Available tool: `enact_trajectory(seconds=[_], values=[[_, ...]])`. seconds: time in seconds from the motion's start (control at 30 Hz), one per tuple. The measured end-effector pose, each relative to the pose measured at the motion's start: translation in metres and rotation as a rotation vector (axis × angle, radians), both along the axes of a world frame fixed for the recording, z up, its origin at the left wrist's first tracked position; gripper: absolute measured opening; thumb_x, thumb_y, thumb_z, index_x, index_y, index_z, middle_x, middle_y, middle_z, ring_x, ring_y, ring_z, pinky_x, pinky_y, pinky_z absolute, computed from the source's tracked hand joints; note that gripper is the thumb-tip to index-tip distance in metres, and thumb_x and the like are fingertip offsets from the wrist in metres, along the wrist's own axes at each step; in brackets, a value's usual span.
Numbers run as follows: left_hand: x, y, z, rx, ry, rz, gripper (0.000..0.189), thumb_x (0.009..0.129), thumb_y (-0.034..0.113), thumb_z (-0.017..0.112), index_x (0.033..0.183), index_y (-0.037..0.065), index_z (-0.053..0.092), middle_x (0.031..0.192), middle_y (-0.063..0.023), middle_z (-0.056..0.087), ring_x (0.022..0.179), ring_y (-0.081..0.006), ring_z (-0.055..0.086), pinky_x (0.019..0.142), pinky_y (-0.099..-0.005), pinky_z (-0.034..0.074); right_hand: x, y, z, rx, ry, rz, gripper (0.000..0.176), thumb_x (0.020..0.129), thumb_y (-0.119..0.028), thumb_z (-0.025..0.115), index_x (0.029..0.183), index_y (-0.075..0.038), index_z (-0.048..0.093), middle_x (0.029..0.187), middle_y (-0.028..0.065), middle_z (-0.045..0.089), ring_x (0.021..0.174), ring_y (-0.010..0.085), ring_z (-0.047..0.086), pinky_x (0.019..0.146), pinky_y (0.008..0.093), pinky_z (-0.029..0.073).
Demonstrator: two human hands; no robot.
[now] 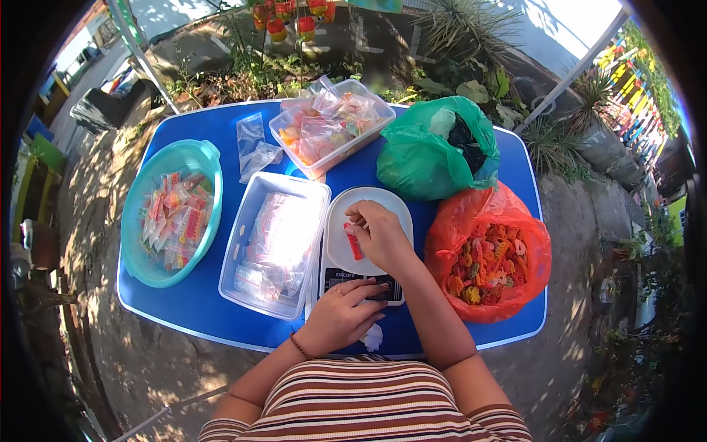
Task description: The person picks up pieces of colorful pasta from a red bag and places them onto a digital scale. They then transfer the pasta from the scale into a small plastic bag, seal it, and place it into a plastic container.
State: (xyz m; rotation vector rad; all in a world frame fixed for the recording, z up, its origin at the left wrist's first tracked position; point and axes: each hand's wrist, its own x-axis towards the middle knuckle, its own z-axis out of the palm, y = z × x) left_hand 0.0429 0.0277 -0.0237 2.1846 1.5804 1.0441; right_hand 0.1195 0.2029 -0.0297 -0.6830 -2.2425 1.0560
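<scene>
A kitchen scale (333, 277) with a white round-cornered plate (392, 214) stands in front of me. Over that plate, my right hand (377, 234) pinches the upper end of a small, bumpy red piece (354, 246). My left hand (343, 314) lies with its fingers stretched over the scale's dark front panel, its fingertips near the buttons. Left of the scale sits a white plastic tub (230, 274) holding clear zip bags (266, 254). At the right, an orange-red plastic bag (532, 258) gapes around many red, orange and yellow pieces (487, 267).
A turquoise basin (132, 221) at the left holds filled small bags. Behind the tub are loose clear bags (252, 144) and a clear container (379, 118) of filled packets. A green plastic bag (412, 162) stands at the back right of the blue table (191, 309). Crumpled white tissue (372, 338) lies near the front edge.
</scene>
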Motion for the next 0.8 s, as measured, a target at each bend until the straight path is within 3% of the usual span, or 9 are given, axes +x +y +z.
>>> enact_trajectory(seconds=[0.23,0.47,0.5,0.6,0.8], values=[[0.004,0.004,-0.001,0.018,-0.001,0.000,0.024,0.082,0.016,0.080,0.105,0.010,0.076,0.124,-0.0064,0.071,0.119,-0.0269,0.065,0.097,-0.0395,0.054,0.033,-0.009,0.029,0.020,0.075,-0.064,0.015,0.090,0.003,0.068,0.105,0.005,0.068,0.095,0.0161,0.073,0.084,0.0253,0.073,0.074,0.0330,0.057],[0.018,0.017,0.004,0.034,-0.012,-0.046,0.024,0.082,0.015,0.082,0.105,0.011,0.076,0.123,-0.0064,0.071,0.119,-0.0260,0.065,0.097,-0.0398,0.055,0.105,-0.029,0.069,0.088,0.017,-0.334,0.011,0.091,-0.001,0.071,0.100,0.003,0.071,0.092,0.0149,0.072,0.081,0.0228,0.072,0.072,0.0323,0.056],[0.021,0.020,0.005,0.035,-0.015,-0.074,0.025,0.082,0.014,0.082,0.106,0.011,0.076,0.124,-0.0066,0.071,0.118,-0.0265,0.066,0.097,-0.0394,0.055,0.118,-0.027,0.064,0.191,0.039,-0.360,0.009,0.090,0.001,0.070,0.099,0.003,0.069,0.091,0.0162,0.070,0.078,0.0280,0.071,0.068,0.0354,0.055],[0.033,0.027,0.006,0.025,-0.018,-0.145,0.027,0.081,0.013,0.082,0.107,0.010,0.075,0.124,-0.0070,0.071,0.118,-0.0273,0.066,0.098,-0.0395,0.055,0.158,-0.027,0.062,0.143,-0.008,-0.532,0.010,0.090,0.000,0.070,0.099,0.003,0.069,0.090,0.0165,0.069,0.076,0.0298,0.070,0.069,0.0361,0.055],[0.049,0.037,0.004,0.017,-0.028,-0.238,0.027,0.081,0.013,0.082,0.107,0.009,0.075,0.125,-0.0086,0.070,0.119,-0.0283,0.066,0.097,-0.0404,0.055,0.240,-0.003,0.040,0.249,-0.341,-0.975,0.023,0.092,0.002,0.061,0.114,0.000,0.069,0.099,0.0216,0.070,0.092,0.0376,0.070,0.081,0.0444,0.056]])
